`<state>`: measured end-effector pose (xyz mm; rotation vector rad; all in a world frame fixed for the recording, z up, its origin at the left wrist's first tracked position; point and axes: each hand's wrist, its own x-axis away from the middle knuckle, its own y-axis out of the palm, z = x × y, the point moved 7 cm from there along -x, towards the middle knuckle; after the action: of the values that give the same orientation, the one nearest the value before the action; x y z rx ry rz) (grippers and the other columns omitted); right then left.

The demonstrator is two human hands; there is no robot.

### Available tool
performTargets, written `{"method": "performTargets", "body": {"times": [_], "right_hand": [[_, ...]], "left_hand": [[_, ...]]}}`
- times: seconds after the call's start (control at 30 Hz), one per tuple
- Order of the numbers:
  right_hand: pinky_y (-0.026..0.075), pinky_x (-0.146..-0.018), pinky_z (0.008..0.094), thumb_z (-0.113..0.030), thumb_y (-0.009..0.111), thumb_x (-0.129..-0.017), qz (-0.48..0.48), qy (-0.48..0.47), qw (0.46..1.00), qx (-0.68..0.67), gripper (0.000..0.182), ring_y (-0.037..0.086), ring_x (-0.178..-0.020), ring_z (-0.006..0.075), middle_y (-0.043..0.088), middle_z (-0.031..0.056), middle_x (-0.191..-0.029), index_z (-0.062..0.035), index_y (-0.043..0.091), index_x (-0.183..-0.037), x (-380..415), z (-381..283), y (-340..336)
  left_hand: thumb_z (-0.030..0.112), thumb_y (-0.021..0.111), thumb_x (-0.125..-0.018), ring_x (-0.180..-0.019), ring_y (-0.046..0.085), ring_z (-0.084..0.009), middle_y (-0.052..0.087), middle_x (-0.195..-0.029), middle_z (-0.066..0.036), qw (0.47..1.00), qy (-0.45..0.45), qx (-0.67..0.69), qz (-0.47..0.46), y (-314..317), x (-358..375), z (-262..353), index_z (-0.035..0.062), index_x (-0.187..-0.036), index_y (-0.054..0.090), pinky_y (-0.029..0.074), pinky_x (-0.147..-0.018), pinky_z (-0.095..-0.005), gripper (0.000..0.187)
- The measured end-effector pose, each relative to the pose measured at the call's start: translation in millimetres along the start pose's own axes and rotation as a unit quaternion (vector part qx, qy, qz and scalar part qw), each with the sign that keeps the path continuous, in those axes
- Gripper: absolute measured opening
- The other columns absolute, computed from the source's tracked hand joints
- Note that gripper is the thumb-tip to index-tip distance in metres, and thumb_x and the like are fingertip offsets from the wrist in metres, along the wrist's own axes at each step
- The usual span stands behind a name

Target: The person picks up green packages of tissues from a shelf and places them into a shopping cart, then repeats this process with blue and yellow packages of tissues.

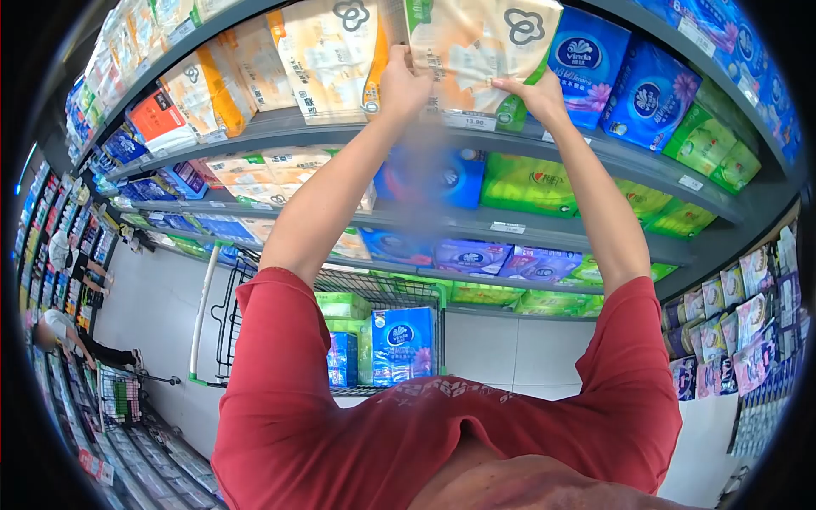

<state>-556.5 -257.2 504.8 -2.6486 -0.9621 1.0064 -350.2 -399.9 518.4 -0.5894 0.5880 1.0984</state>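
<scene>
Both my arms reach up to the top shelf. My left hand and my right hand grip the lower edge of a large cream tissue pack with a grey flower logo and green trim. The pack stands tilted at the shelf's front edge, above a price tag reading 13.80. To its left stands a similar cream pack. Blue Vinda packs stand to its right.
A wire shopping cart below my arms holds blue and green tissue packs. Lower shelves carry green, blue and purple packs. A rack of small packets stands at the right. Another person bends at the far left aisle.
</scene>
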Motion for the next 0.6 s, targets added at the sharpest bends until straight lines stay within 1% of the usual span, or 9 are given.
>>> {"method": "performTargets", "body": {"times": [0.1,0.17,0.27,0.33,0.4,0.43,0.47,0.53,0.6], "right_hand": [[0.048,-0.082,0.0324,-0.031,0.083,-0.058,-0.007,-0.006,1.0,0.019,0.072,0.062,-0.093,0.0235,0.064,0.0157,-0.103,0.0036,0.051,-0.112,16,-8,-4],[0.048,-0.082,0.0322,-0.03,0.083,-0.058,0.041,-0.06,0.997,0.04,0.073,0.062,-0.095,0.024,0.064,0.0161,-0.103,0.0038,0.049,-0.114,20,-5,-6],[0.048,-0.081,0.0324,-0.026,0.083,-0.058,0.072,-0.072,0.994,0.043,0.072,0.062,-0.094,0.0237,0.064,0.0157,-0.102,0.0033,0.048,-0.114,35,-11,-7],[0.048,-0.08,0.0323,-0.024,0.083,-0.059,0.074,-0.069,0.995,0.002,0.067,0.062,-0.091,0.0222,0.065,0.014,-0.098,0.0028,0.05,-0.111,44,-22,-3],[0.048,-0.078,0.0319,-0.023,0.082,-0.061,0.103,-0.127,0.986,-0.013,0.06,0.062,-0.088,0.0206,0.065,0.0119,-0.096,0.0023,0.052,-0.106,53,-39,-5],[0.048,-0.077,0.0312,-0.022,0.081,-0.062,0.105,-0.145,0.984,-0.012,0.054,0.062,-0.086,0.0187,0.065,0.0102,-0.095,0.0016,0.054,-0.102,55,-47,-5],[0.048,-0.077,0.0312,-0.022,0.081,-0.062,0.097,-0.138,0.986,-0.011,0.054,0.062,-0.086,0.0187,0.065,0.0102,-0.095,0.0016,0.054,-0.102,57,-52,-4],[0.048,-0.077,0.0304,-0.025,0.078,-0.069,0.123,-0.211,0.969,0.02,0.052,0.061,-0.086,0.018,0.064,0.0099,-0.096,0.0022,0.054,-0.106,67,-73,-6],[0.048,-0.074,0.0278,-0.019,0.074,-0.074,0.105,-0.261,0.959,0.033,0.04,0.061,-0.082,0.016,0.065,0.0089,-0.094,0.0029,0.058,-0.103,71,-79,-10]], "left_hand": [[0.008,0.061,-0.071,-0.085,0.063,-0.0269,0.063,-0.093,-0.017,0.999,0.007,0.039,0.017,0,6,-2,-0.0002,-0.102,0.049,0.048,-0.074,-0.0353,0.034],[0.008,0.06,-0.073,-0.085,0.063,-0.0267,0.063,-0.093,-0.017,0.998,0.012,0.047,0.026,-3,15,5,-0.0005,-0.102,0.049,0.048,-0.075,-0.0349,0.033],[0.009,0.059,-0.075,-0.084,0.063,-0.0265,0.063,-0.093,-0.017,0.997,0.028,0.059,0.05,-10,31,19,-0.0011,-0.102,0.048,0.048,-0.074,-0.0343,0.031],[0.009,0.059,-0.076,-0.083,0.063,-0.0266,0.063,-0.093,-0.017,0.995,0.039,0.061,0.063,-17,37,25,-0.0014,-0.101,0.049,0.048,-0.074,-0.0341,0.029],[0.009,0.058,-0.077,-0.083,0.063,-0.0275,0.062,-0.095,-0.019,0.994,0.07,0.025,0.076,-27,39,40,-0.0023,-0.1,0.048,0.049,-0.072,-0.0344,0.028],[0.009,0.061,-0.077,-0.084,0.063,-0.0247,0.062,-0.098,-0.017,0.997,0.061,0.007,0.054,-32,39,44,-0.0027,-0.107,0.048,0.05,-0.072,-0.0334,0.035],[0.009,0.061,-0.077,-0.084,0.063,-0.0247,0.062,-0.098,-0.017,0.997,0.05,0.005,0.054,-42,39,50,-0.0027,-0.107,0.048,0.05,-0.072,-0.0334,0.035],[0.013,0.064,-0.078,-0.094,0.058,-0.0166,0.061,-0.101,-0.014,0.997,0.057,-0.049,0.011,-56,41,68,-0.0035,-0.112,0.049,0.046,-0.077,-0.0279,0.041],[0.016,0.068,-0.074,-0.092,0.056,-0.0249,0.059,-0.101,-0.013,0.984,0.15,-0.041,0.081,-86,38,99,-0.0008,-0.104,0.058,0.044,-0.081,-0.0339,0.036]]}}
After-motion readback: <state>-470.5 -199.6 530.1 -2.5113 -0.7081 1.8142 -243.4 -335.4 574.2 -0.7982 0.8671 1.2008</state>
